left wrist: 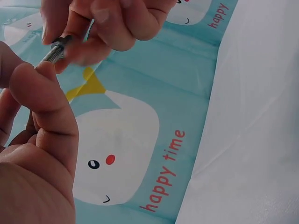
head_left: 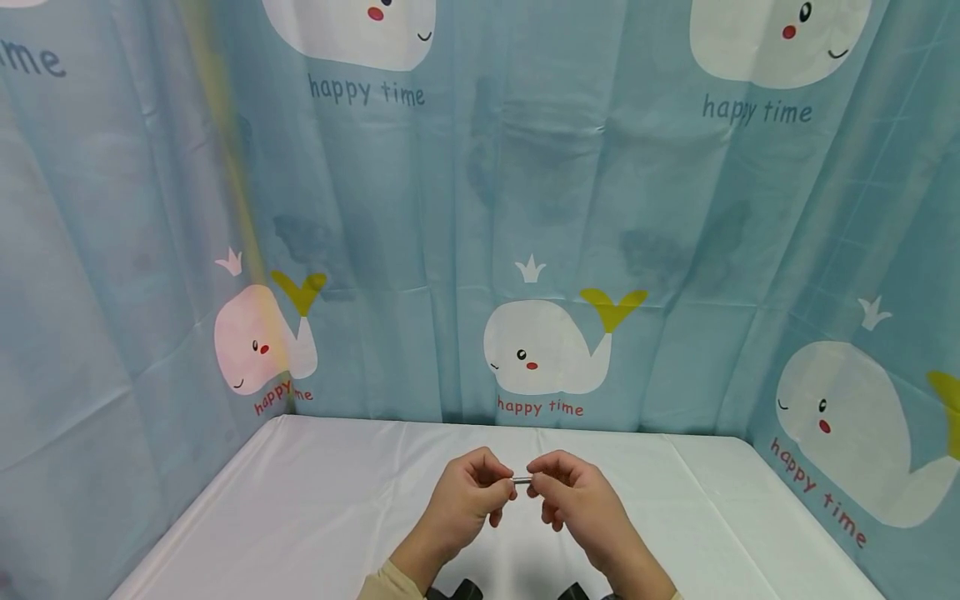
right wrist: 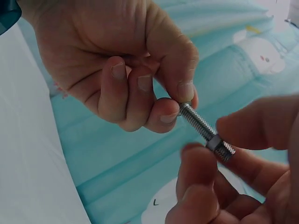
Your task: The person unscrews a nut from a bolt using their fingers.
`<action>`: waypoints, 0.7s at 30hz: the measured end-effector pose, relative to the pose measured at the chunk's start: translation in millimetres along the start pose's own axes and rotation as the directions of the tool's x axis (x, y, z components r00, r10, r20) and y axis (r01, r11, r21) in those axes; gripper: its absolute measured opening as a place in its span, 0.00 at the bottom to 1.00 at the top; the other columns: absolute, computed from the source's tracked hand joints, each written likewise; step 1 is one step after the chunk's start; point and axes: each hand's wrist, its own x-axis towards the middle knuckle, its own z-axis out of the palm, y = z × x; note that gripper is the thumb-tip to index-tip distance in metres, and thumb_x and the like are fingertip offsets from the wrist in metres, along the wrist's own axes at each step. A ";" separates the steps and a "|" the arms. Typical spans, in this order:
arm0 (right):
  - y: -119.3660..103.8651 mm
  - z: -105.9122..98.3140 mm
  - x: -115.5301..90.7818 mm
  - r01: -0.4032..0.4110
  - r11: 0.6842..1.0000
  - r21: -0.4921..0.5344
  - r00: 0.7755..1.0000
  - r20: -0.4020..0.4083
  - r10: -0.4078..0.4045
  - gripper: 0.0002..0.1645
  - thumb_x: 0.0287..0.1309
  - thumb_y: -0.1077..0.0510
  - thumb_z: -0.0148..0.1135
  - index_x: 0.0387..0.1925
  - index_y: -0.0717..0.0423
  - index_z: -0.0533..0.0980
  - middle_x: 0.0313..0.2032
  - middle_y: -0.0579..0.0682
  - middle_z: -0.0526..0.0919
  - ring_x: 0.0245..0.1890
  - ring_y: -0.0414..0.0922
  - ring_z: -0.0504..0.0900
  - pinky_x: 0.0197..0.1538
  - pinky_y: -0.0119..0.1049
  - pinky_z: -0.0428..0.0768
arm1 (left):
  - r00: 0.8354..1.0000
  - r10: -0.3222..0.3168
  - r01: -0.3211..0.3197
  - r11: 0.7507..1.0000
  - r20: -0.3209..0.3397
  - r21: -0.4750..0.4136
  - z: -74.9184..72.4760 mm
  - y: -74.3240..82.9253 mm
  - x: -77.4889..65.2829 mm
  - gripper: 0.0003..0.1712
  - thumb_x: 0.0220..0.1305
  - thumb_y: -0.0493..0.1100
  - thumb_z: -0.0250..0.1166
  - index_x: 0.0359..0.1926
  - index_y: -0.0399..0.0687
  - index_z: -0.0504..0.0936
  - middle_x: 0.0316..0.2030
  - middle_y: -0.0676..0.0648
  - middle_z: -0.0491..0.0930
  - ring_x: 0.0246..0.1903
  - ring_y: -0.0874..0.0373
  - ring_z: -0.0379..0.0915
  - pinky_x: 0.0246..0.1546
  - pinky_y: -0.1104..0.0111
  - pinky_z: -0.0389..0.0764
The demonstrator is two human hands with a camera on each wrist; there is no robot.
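Observation:
Both hands meet over the white table, with a silver threaded bolt (head_left: 521, 481) held level between them. My left hand (head_left: 468, 498) pinches one end of the bolt between thumb and forefinger, covering that end. In the right wrist view, the threaded shank (right wrist: 197, 121) slants out from that pinch. A hex nut (right wrist: 214, 142) sits on the thread near the far end, and a short length of thread sticks out past it. The thumb and fingers of my right hand (head_left: 576, 500) grip the nut from both sides, slightly blurred in the right wrist view.
A white cloth covers the table (head_left: 315, 500). Blue curtains (head_left: 465, 208) printed with whales and "happy time" stand at its back and both sides. Two dark objects (head_left: 468, 590) show at the bottom edge, close to the wrists.

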 end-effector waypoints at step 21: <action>0.0 -1.9 0.2 -0.014 1.000 0.019 1.000 0.016 0.014 0.16 0.68 0.55 0.59 0.47 0.65 0.78 0.31 0.57 0.81 0.22 0.47 0.76 0.25 0.34 0.76 | 1.000 -0.006 0.006 1.000 -0.007 -0.001 -0.6 1.2 -0.4 0.05 0.60 0.28 0.61 0.39 0.32 0.78 0.29 0.42 0.82 0.18 0.57 0.68 0.20 0.69 0.75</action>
